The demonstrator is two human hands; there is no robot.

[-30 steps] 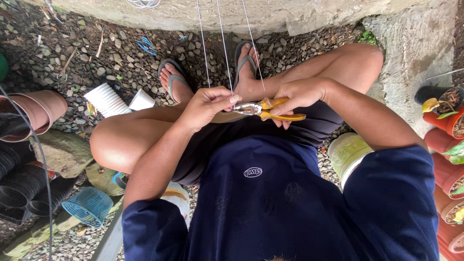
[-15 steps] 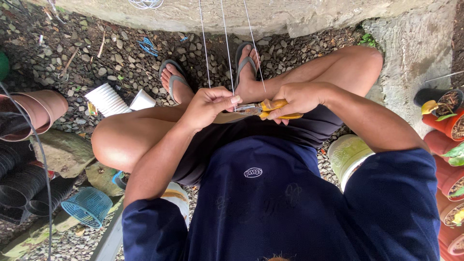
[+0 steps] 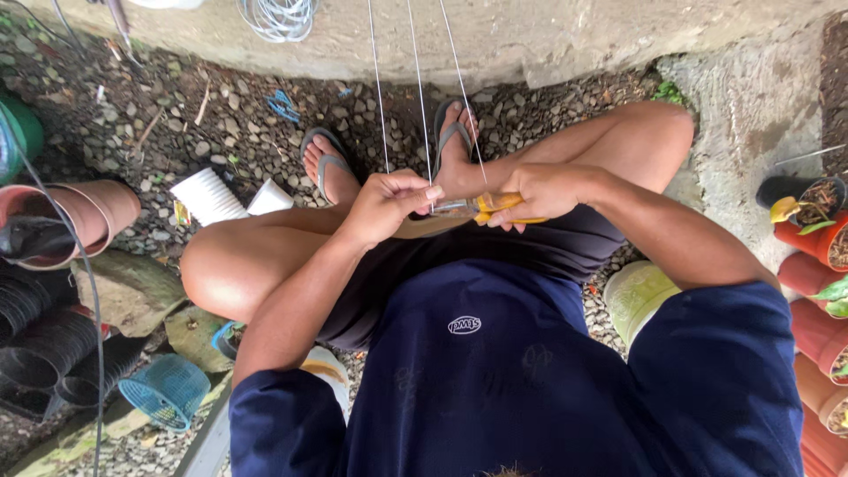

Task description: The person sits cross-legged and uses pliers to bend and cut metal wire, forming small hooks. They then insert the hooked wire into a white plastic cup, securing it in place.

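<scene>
I sit on gravel with knees bent. My right hand [image 3: 541,194] grips yellow-handled pliers [image 3: 481,207], their metal jaws pointing left toward my left hand [image 3: 389,205]. My left hand pinches the lower ends of three thin wires [image 3: 415,88] that run up from my hands to the top of the view. The plier jaws meet the wires right at my left fingertips. Both hands hover above my lap, close together.
A coil of wire [image 3: 278,16] lies on the concrete ledge above. White plastic cups [image 3: 212,196] lie left of my knee. Stacked black and terracotta pots [image 3: 53,265] and a blue basket [image 3: 168,389] sit left; potted plants [image 3: 813,238] stand right. A pale container [image 3: 638,296] sits beside my right thigh.
The pliers have closed in toward my left fingertips and are more covered by my right hand. The hands otherwise stay in place.
</scene>
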